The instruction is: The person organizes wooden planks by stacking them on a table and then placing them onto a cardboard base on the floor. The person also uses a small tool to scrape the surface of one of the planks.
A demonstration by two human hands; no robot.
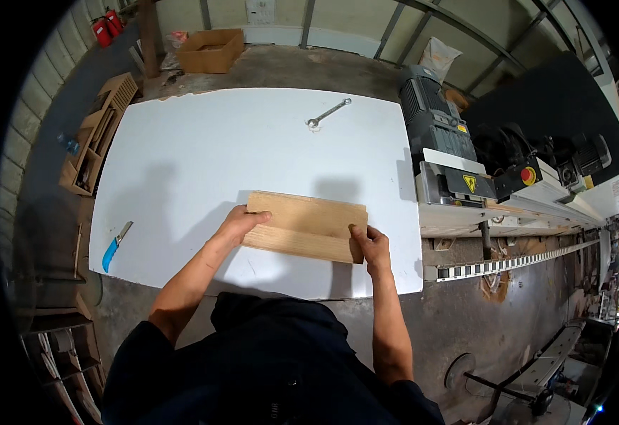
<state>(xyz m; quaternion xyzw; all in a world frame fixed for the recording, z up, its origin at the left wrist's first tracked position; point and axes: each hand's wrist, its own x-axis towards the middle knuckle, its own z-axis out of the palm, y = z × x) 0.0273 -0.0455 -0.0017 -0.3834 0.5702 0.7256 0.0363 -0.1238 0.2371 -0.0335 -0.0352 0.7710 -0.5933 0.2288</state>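
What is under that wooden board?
White tabletop shows all around the wooden board. Whatever lies directly beneath is covered by the board itself, so I can't tell what's there.

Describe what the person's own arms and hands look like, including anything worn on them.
The left hand and right hand are ungloved, each with fingers and a thumb. No watch or bracelet shows at the wrists. The left sleeve and right sleeve are short and very dark, perhaps navy, leaving the forearms bare.

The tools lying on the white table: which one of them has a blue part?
The knife, at the table's left end: its handle is blue. The wrench, near the far edge, looks silvery throughout.
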